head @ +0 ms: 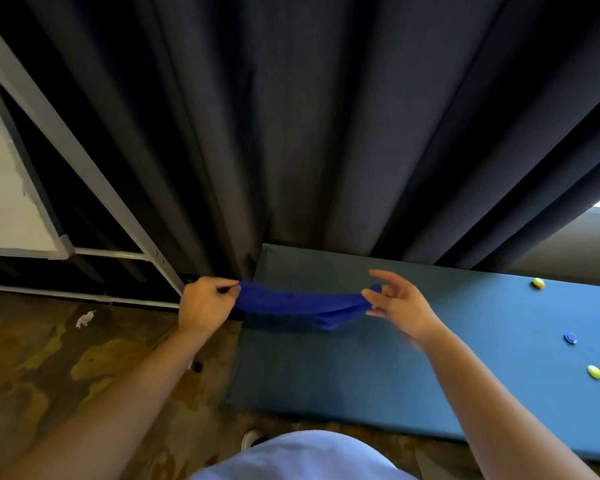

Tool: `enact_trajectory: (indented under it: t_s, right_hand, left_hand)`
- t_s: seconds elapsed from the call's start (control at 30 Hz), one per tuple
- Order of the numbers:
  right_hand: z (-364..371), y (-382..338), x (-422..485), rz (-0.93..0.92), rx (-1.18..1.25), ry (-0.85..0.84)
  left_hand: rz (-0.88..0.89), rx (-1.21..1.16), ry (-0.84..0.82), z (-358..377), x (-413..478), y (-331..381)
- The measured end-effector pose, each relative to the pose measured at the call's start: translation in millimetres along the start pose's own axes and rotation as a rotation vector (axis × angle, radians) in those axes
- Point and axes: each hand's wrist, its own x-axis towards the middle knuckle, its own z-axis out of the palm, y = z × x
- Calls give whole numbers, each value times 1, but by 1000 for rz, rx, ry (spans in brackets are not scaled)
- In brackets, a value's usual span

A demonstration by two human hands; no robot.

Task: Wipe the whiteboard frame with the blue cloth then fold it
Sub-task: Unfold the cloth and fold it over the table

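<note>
Both bare forearms reach forward from the bottom of the view, hands level and apart, with the deep blue soft fabric cloth (pixel 300 304) stretched between them in mid-air. Left hand (pixel 207 303) is knuckles up, wrist straight, fingers curled tight; thumb and forefinger pinch the cloth's left end, which sticks out just past the fingertips (pixel 234 289). Right hand (pixel 397 301) is turned palm toward the left, wrist slightly cocked; thumb and lower fingers are closed on the cloth's right end, while the upper fingers (pixel 383 276) are splayed loose and touch nothing. The cloth sags a little between the two grips, bunched into a narrow band, with a fold hanging just below and left of the right fingers. It hangs over the near-left corner of a blue padded flat mat (pixel 465 358); whether it touches the mat cannot be told. Beyond the fingers hang dark pleated curtains (pixel 309 116). Left of the left hand, well apart from it, stands the grey metal whiteboard frame (pixel 66 140). Far right of the right fingers, small yellow and blue plastic pieces (pixel 594 371) lie on the mat.
</note>
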Motion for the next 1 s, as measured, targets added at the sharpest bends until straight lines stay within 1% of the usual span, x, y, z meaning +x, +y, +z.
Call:
enact_trajectory:
  t_s: [0.03, 0.07, 0.13, 0.17, 0.2, 0.27, 0.37, 0.4, 0.43, 0.5, 0.53, 0.57, 0.6, 0.63, 0.67, 0.7, 0.77, 0.8, 0.9, 0.93, 1.0]
  right_hand:
    - [-1, -8, 0, -34, -110, -23]
    - [-2, -15, 0, -67, -270, -14]
    - [-1, -25, 0, -139, -579, 48]
    - [-1, -30, 0, -203, -680, 76]
    - [-2, -33, 0, -264, -748, 89]
    - [-3, -37, 0, -336, -794, 135]
    - [-5, -45, 1, -353, -768, 195]
    - [-4, -49, -1, -336, -712, 187]
    - [-3, -53, -3, -306, -598, 168]
    - [-4, -64, -10, -252, -190, 40]
    - [-5, -69, -11, -234, 58, -48]
    - [-7, -75, -12, -198, 297, -115]
    - [-8, -79, -10, -153, 458, -139]
    - [-7, -80, -5, -107, 508, -112]
    - [-4, -80, 1, -73, 465, -51]
    - [2, -78, 5, -61, 370, 26]
    - [13, -70, 13, -96, 212, 132]
    - [16, -65, 16, -117, 169, 150]
    - [8, -63, 14, -196, 72, 159]
    - [3, -64, 13, -230, 31, 146]
    - [-4, -61, 12, -274, -49, 91]
  left_hand:
    - [4, -12, 43, -6, 2, 5]
    - [-4, -40, 81, -12, 4, 11]
    - [-45, -133, 152, -23, 8, 24]
    - [-55, -185, 194, -28, 10, 31]
    - [-53, -232, 235, -34, 10, 38]
    - [-36, -345, 289, -45, 10, 54]
    - [-51, -521, 331, -67, 8, 75]
    - [-46, -535, 349, -74, 7, 80]
    - [-34, -539, 360, -80, 7, 83]
    - [18, -591, 321, -89, 7, 85]
    - [62, -650, 253, -92, 7, 85]
    - [97, -728, 152, -93, 7, 86]
    - [98, -817, 38, -91, 7, 87]
    - [58, -884, -50, -87, 8, 89]
    - [-10, -897, -101, -81, 9, 92]
    - [-87, -868, -128, -73, 10, 95]
    - [-163, -752, -113, -56, 12, 98]
    - [-149, -720, -79, -51, 13, 98]
    - [1, -749, 32, -59, 15, 96]
    - [46, -757, 26, -66, 16, 93]
    - [108, -742, -82, -73, 15, 83]
